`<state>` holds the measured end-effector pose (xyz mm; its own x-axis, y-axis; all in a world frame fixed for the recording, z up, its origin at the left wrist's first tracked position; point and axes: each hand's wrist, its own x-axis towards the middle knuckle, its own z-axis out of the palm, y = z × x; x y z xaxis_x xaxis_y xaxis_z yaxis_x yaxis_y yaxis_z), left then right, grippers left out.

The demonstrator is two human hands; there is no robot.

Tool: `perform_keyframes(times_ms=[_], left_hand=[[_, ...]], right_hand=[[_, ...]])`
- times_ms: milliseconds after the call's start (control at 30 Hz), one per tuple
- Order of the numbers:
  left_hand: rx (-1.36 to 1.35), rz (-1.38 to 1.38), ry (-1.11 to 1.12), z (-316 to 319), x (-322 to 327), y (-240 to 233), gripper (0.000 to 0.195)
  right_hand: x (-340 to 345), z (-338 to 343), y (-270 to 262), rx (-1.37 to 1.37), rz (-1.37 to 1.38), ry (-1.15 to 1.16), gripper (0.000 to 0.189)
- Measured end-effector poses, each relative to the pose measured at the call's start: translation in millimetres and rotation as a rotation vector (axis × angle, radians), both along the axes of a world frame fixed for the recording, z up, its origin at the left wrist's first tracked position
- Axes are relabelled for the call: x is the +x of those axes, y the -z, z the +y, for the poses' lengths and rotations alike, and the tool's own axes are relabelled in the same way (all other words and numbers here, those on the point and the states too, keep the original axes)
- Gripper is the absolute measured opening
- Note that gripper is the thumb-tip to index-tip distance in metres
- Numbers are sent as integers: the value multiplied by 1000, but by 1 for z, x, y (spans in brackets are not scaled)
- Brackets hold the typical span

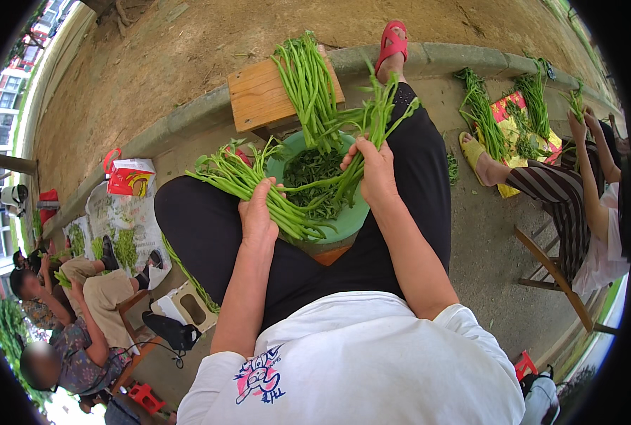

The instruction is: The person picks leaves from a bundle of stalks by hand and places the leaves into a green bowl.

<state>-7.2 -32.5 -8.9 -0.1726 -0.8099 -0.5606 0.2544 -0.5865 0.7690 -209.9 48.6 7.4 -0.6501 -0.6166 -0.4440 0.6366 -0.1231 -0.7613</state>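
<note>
My left hand grips a thick bundle of long green leafy stems, held slantwise above my thigh. Closed around a smaller bunch of the same stems is my right hand, with leafy tips rising above it and stems hanging below. Between the hands, some stems stretch across a pale green plastic basin, which holds loose dark green leaves. Beyond it, another long pile of stems lies on a wooden stool and hangs over the basin.
A stone kerb curves behind the stool. At right, a co-worker in striped trousers sits near stems on a yellow and red sheet. At left are seated people, a white sheet, a red bag and a plastic stool.
</note>
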Motion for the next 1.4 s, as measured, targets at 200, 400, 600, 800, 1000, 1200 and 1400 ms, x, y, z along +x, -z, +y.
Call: perform_keyframes(times_ms=[200,400,600,800,1000,1200,1400], left_hand=[[46,107,148,3,-5,-7,23],[13,143,329,8,-10,-15,28],[-38,171,423,13,-16,-25,29],[0,74,301,6,-8,-9,28],[12,48,221,4,-4,-3,30],[-20,157,443,14,-13,-18,34],[-51,134,508,15,-12,-16,35]], right_hand=[[11,3,3,-48,56,-357,17],[29,2,5,-43,153,-656,26],[30,2,6,-76,218,-742,23],[28,1,11,-34,246,-510,19],[22,2,4,-38,183,-470,18],[37,1,8,-125,113,-674,28],[29,3,10,-56,103,-725,21]])
